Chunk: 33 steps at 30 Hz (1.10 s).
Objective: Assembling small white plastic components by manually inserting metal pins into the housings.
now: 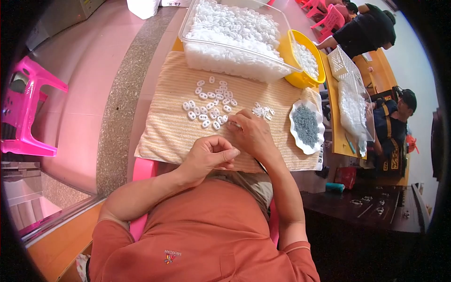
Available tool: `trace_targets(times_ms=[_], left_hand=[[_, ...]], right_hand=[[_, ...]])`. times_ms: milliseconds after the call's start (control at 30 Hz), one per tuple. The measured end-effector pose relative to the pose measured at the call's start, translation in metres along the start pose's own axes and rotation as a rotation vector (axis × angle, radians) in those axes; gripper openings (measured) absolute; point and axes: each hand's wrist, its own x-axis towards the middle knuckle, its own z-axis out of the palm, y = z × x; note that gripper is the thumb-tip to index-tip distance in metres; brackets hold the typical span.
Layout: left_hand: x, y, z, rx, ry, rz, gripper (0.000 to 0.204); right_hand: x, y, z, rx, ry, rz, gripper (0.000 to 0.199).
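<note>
Small white oval plastic pieces with two holes [203, 110] lie loosely spread on a striped beige towel [164, 127]. My right hand [253, 131] reaches to the near right edge of this group, its fingers curled together beside the pieces; what its fingertips hold, if anything, is hidden. Closer to my body, my left hand [213, 152] is closed with thumb and fingers pressed together, and I cannot make out anything in it. Smaller white pieces [263, 111] sit in a little heap beyond my right hand. A white scalloped dish [297, 136] at the right holds many small grey parts [306, 124].
A clear plastic bin [235, 58] full of white pieces stands at the far edge, with a yellow basin [303, 82] beside it. Pink stool [33, 113] at left. Two people [369, 30] [394, 113] and another table with a clear bin [354, 110] are at right.
</note>
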Motion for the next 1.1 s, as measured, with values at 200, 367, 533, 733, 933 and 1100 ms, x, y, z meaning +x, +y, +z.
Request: trace_targets(times_ms=[200,367,533,733,933,1100], left_hand=[[0.002,-0.003,-0.001,-0.003,0.014,-0.001,0.01],[0.001,-0.003,-0.002,-0.008,0.022,-0.01,0.01],[0.001,0.0,0.0,0.007,0.021,-0.008,0.01],[0.001,-0.001,0.0,0.007,0.03,-0.013,0.011],[0.002,-0.001,0.0,0.009,0.03,-0.022,0.011],[0.001,-0.002,0.0,0.017,0.038,-0.012,0.01]], right_hand=[[-0.008,0.003,-0.003,-0.002,-0.043,0.031,0.015],[-0.011,-0.004,-0.01,0.048,-0.037,0.038,0.014],[-0.015,0.012,-0.018,0.094,0.196,0.072,0.017],[-0.017,0.031,-0.023,-0.027,0.204,0.137,0.017],[-0.015,0.034,-0.018,-0.133,0.133,0.179,0.015],[-0.008,0.036,-0.015,-0.15,0.101,0.203,0.015]])
